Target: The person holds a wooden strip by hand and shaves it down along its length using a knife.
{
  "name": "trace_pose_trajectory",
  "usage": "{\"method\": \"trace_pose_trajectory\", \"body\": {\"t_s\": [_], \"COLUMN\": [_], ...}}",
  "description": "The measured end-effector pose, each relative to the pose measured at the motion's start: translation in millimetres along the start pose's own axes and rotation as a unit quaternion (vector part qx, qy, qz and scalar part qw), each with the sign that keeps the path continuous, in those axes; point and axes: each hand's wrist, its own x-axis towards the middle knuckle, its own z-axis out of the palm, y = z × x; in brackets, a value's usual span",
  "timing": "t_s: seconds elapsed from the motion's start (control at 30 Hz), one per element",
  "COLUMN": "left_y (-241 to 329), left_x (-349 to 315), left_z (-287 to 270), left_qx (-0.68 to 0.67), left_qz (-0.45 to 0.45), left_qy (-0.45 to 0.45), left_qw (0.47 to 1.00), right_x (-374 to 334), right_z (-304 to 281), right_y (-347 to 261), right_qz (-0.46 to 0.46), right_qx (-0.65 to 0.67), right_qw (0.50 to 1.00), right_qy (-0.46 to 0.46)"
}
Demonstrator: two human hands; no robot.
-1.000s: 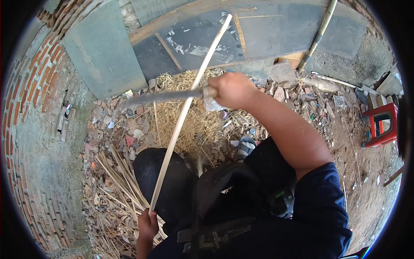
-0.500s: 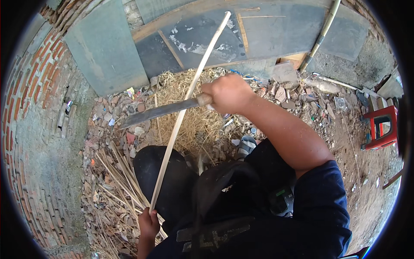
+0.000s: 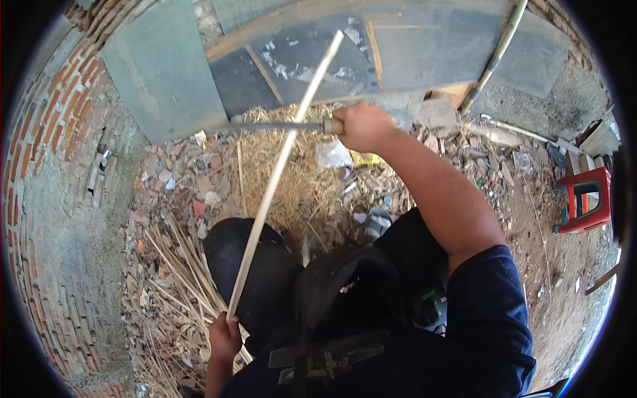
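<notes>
A long, pale strip, apparently bamboo (image 3: 261,215), slants up and away across my dark-clothed left knee (image 3: 229,245). Its near end is gripped by my left hand (image 3: 225,337), fingers closed around it. Farther out, my right hand (image 3: 367,127) is wrapped around the wooden handle of a machete (image 3: 265,126). The blade points left, nearly level, and meets or crosses the strip in its upper half; motion blur hides whether it is cutting in. Beneath them is a heap of fine, straw-coloured shavings (image 3: 292,192).
More thin strips (image 3: 189,265) lie in a bundle on the rubble at my left. A brick wall (image 3: 63,199) rises on the left, with grey panels (image 3: 424,56) across the far side. At the right is a red plastic stool (image 3: 584,202). A bamboo pole (image 3: 494,60) leans behind.
My right hand has moved slightly away from me, and the machete has swung from slanting to nearly level. The strip's far end has dropped a little. A clear bag and yellow wrapper have come into view.
</notes>
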Motion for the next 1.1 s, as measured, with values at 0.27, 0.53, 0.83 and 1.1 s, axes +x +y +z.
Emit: {"method": "trace_pose_trajectory", "body": {"t_s": [0.27,0.53,0.83,1.1], "left_y": [-13,-15,-7,-5], "left_x": [-6,1,-6,-2], "left_z": [1,2,3,-10], "left_qx": [-0.011,-0.018,0.013,0.029], "left_qz": [-0.010,-0.001,-0.011,-0.016], "left_qy": [-0.015,-0.001,0.020,-0.018], "left_qw": [1.000,1.000,1.000,0.999], "right_x": [-6,0,5,5], "right_z": [-13,-20,-11,-21], "right_y": [-42,3,-2,22], "right_qz": [-0.096,0.025,-0.002,0.077], "right_qx": [-0.015,-0.037,0.028,0.022], "right_qw": [0.995,0.999,1.000,0.997], "right_qy": [-0.012,-0.024,-0.013,0.011]}}
